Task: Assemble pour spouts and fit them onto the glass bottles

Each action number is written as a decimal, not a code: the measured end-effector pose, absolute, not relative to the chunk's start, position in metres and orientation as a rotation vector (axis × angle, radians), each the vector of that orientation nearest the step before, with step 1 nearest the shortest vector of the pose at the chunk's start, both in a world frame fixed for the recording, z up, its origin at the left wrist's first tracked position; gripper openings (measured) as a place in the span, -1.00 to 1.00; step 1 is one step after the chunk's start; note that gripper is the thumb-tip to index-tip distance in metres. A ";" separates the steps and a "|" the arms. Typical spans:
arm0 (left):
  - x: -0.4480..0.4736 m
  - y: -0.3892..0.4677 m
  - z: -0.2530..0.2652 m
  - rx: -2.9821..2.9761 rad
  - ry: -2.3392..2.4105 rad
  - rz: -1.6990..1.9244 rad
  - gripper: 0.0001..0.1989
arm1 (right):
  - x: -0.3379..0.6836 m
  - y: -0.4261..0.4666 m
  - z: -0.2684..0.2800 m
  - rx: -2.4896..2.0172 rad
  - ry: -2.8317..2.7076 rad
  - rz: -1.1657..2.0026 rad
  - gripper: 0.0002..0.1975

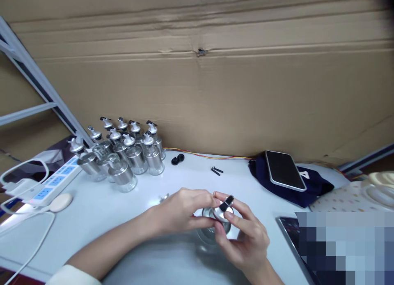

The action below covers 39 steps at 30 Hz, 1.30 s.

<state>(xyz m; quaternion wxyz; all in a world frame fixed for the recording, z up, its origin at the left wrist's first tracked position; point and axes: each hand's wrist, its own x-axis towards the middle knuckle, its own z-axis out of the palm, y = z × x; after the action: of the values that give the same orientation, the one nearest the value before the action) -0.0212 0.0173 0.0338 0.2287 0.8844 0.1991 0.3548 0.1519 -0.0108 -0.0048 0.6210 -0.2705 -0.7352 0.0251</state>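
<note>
A silver pour spout with a black flip lid [220, 213] sits between my two hands, over a glass bottle [208, 232] on the table. My left hand [184, 211] is closed, its thumb and forefinger at the spout's left side. From the right, my right hand [246, 235] pinches the same spout with thumb and fingers. Whether the spout is seated in the bottle's neck I cannot tell, because my fingers cover the join. Just beyond my left hand a small silver piece [164, 197] shows in part.
Several steel-banded glass bottles [135, 159], most with spouts, stand at the back left. Black round caps [177, 159] and small black strips [217, 170] lie near the cardboard wall. A power strip [57, 182] is left; a phone [285, 170] rests on dark cloth at right.
</note>
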 end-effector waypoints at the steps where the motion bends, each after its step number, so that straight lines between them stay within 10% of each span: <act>1: -0.023 0.016 0.039 2.468 0.570 0.907 -0.84 | 0.152 -0.011 -0.004 -0.629 -1.689 0.072 -0.59; 20: -0.208 0.024 0.125 2.155 2.336 0.492 -0.68 | 0.147 -0.010 -0.011 -0.730 -1.767 0.133 -0.71; 39: -0.203 0.047 0.114 1.938 2.174 -0.123 -0.73 | 0.155 -0.006 -0.021 -0.774 -1.756 0.076 -0.67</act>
<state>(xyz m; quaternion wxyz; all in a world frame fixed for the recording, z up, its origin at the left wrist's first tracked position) -0.2031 0.0466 0.1138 0.1129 0.6605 0.7411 -0.0419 0.1550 -0.0059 -0.0212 0.5733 -0.3303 -0.7491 0.0324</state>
